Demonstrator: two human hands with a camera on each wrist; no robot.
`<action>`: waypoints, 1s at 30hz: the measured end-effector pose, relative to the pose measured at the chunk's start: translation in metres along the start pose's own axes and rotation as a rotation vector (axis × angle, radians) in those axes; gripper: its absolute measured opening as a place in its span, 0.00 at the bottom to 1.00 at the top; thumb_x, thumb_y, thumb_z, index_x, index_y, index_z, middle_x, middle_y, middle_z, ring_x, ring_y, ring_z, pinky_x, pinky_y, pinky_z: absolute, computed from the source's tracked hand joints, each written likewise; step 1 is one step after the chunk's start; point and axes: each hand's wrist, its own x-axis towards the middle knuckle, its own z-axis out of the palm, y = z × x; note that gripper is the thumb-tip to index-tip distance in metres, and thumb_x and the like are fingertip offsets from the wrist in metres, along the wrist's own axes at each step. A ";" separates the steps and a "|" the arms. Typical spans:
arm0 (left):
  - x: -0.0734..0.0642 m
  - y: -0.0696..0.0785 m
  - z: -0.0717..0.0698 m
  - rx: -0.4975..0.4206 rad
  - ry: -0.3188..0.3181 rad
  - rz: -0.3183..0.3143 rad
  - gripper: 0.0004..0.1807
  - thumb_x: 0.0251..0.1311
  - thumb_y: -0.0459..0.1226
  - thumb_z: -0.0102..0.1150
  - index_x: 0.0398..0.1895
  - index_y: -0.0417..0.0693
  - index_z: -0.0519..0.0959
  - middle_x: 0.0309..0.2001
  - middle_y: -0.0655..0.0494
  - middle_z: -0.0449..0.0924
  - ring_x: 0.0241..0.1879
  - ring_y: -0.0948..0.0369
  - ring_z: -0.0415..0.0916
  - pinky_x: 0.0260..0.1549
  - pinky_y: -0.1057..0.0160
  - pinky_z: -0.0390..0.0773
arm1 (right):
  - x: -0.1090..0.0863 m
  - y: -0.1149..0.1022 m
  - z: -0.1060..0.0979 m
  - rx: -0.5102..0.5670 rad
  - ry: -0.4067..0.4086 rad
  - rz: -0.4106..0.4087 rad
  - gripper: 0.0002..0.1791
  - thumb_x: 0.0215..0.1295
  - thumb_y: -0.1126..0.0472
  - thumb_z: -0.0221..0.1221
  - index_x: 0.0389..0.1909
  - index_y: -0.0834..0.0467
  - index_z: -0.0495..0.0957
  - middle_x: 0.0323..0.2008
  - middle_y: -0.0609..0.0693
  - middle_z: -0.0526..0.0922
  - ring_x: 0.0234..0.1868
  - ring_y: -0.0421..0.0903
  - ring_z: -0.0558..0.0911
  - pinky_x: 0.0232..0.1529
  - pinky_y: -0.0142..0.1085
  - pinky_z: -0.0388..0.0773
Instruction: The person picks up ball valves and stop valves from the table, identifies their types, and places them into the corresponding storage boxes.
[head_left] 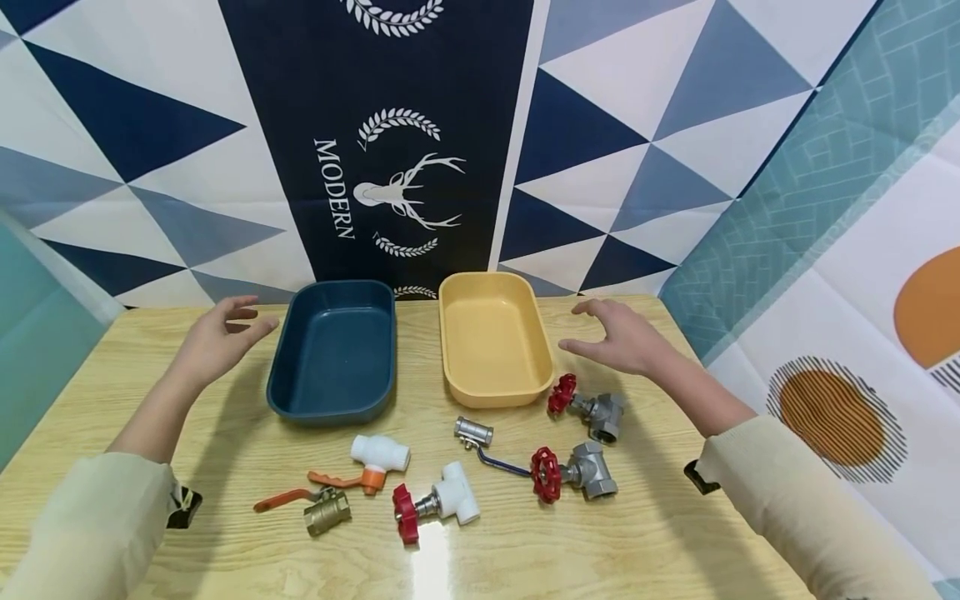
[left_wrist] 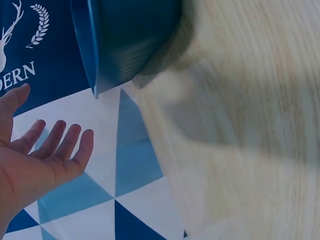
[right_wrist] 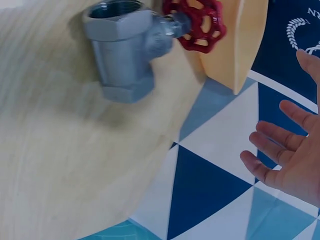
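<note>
My left hand [head_left: 222, 340] hovers beside the left wall of the dark blue bin [head_left: 332, 354], fingers loosely bent and holding nothing. On the other side, my right hand [head_left: 617, 335] is just right of the yellow bin [head_left: 495, 337], also holding nothing, its fingers spread in the right wrist view. Below it lies a metal gate valve [head_left: 602, 417] with a red handwheel. A second metal gate valve [head_left: 588, 471] sits nearer the front. Both bins have bare floors.
Across the front of the wooden table [head_left: 525, 550] lie a brass ball valve [head_left: 327, 512], a white ball valve [head_left: 380, 452] with an orange lever, a white valve [head_left: 454, 493] with a red handwheel, and a small blue-handled valve [head_left: 475, 432]. A patterned cloth [head_left: 600, 150] hangs behind.
</note>
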 end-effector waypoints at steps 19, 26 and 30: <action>-0.005 -0.020 0.021 -0.135 -0.039 -0.009 0.37 0.67 0.54 0.44 0.67 0.34 0.58 0.63 0.32 0.61 0.60 0.38 0.62 0.44 0.55 0.79 | -0.032 0.031 0.041 0.149 -0.139 -0.030 0.33 0.58 0.41 0.60 0.57 0.59 0.71 0.54 0.62 0.74 0.55 0.58 0.73 0.51 0.54 0.72; -0.005 -0.025 0.027 -0.206 -0.042 -0.011 0.37 0.67 0.53 0.44 0.67 0.33 0.57 0.62 0.34 0.60 0.56 0.46 0.67 0.42 0.56 0.81 | -0.039 0.036 0.049 0.152 -0.167 -0.039 0.32 0.55 0.43 0.63 0.55 0.59 0.71 0.52 0.61 0.75 0.53 0.57 0.74 0.51 0.53 0.73; -0.004 -0.027 0.029 -0.221 -0.045 -0.029 0.37 0.66 0.53 0.45 0.68 0.34 0.57 0.61 0.35 0.61 0.50 0.56 0.71 0.40 0.60 0.82 | -0.043 0.039 0.051 0.160 -0.179 -0.040 0.32 0.55 0.43 0.64 0.55 0.59 0.71 0.52 0.61 0.75 0.53 0.57 0.74 0.50 0.53 0.73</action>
